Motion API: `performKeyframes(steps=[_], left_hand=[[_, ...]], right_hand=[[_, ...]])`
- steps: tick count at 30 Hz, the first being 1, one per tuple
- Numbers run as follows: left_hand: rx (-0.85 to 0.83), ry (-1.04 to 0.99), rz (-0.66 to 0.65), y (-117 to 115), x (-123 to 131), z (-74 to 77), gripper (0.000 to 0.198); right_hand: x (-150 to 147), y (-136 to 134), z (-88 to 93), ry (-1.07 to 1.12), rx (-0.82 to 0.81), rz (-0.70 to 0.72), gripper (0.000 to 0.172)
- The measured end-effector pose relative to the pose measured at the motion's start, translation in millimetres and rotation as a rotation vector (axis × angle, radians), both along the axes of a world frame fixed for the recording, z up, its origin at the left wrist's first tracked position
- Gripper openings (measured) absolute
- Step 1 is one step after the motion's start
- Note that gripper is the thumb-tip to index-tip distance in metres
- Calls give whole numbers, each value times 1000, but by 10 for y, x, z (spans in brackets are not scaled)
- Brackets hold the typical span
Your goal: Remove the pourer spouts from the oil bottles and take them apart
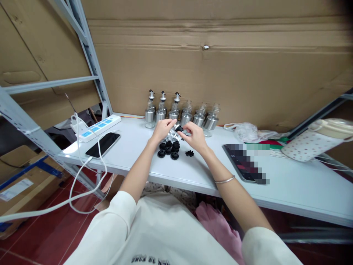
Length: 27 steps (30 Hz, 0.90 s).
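Both hands meet over the middle of the white table. My left hand (164, 129) is closed on the silver end of a small pourer top (178, 128). Pinched at the black end of that same part is my right hand (194, 135). Below them lies a pile of black ringed stoppers (168, 148), with silver pieces (171, 136) just behind it. A small black toothed ring (189, 153) rests to the right of the pile. Glass bottles with silver sleeves (186, 117) stand in rows behind my hands; the left ones at the back carry silver and black pourers (163, 96).
On the left of the table (132, 162) are a power strip (99, 127), a phone (103, 144) and white cables. To the right lie a tablet (239, 162), clear plastic bags (245, 131) and a dotted white tumbler (309, 141). Cardboard (220, 73) stands behind.
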<state>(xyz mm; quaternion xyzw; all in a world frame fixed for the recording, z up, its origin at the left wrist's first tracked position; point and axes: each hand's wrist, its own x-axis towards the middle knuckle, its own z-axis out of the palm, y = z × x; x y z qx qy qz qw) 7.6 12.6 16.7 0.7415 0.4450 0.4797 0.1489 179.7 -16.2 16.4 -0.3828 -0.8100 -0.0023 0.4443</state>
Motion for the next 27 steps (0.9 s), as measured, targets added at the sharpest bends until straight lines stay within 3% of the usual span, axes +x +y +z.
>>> performKeyframes(steps=[4, 10, 19, 23, 27], left_hand=[[2, 48, 39, 19, 9, -27, 48], [-39, 113, 204, 22, 34, -29, 50], [-130, 145, 217, 68, 25, -52, 48], [-106, 155, 216, 57, 24, -40, 50], [22, 133, 252, 41, 26, -30, 54]], right_hand=[[-11, 0, -18, -52, 21, 23, 20], [-31, -19, -23, -199, 123, 32, 19], [-14, 3, -32, -370, 219, 19, 18], [-17, -11, -39, -324, 173, 8, 12], [-28, -36, -39, -150, 62, 32, 13]])
